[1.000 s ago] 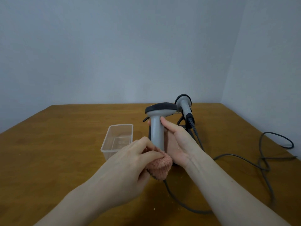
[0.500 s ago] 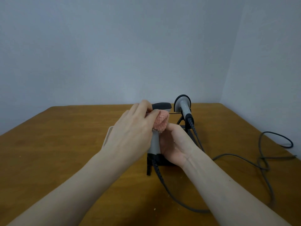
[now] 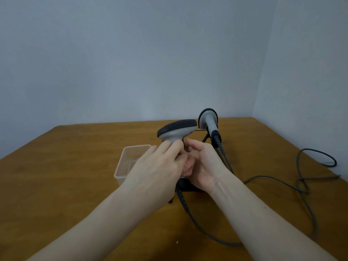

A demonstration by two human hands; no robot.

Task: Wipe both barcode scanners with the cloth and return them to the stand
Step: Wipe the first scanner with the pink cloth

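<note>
A grey barcode scanner (image 3: 176,131) with a dark head stands upright in the middle of the table. My right hand (image 3: 202,164) grips its handle from the right. My left hand (image 3: 160,170) presses a pink cloth (image 3: 188,167) against the handle from the left; only a strip of cloth shows between my hands. The handle is hidden by both hands. A second grey scanner (image 3: 209,121) rests on the black stand (image 3: 206,137) just behind and to the right.
A clear plastic tub (image 3: 130,159) sits left of the scanners, partly behind my left hand. Dark cables (image 3: 301,185) run from both scanners and loop across the right side of the wooden table (image 3: 66,185). Walls close off the back and right.
My left hand with the cloth has slid down from the scanner's head to its handle, uncovering the head. The right hand has kept its grip.
</note>
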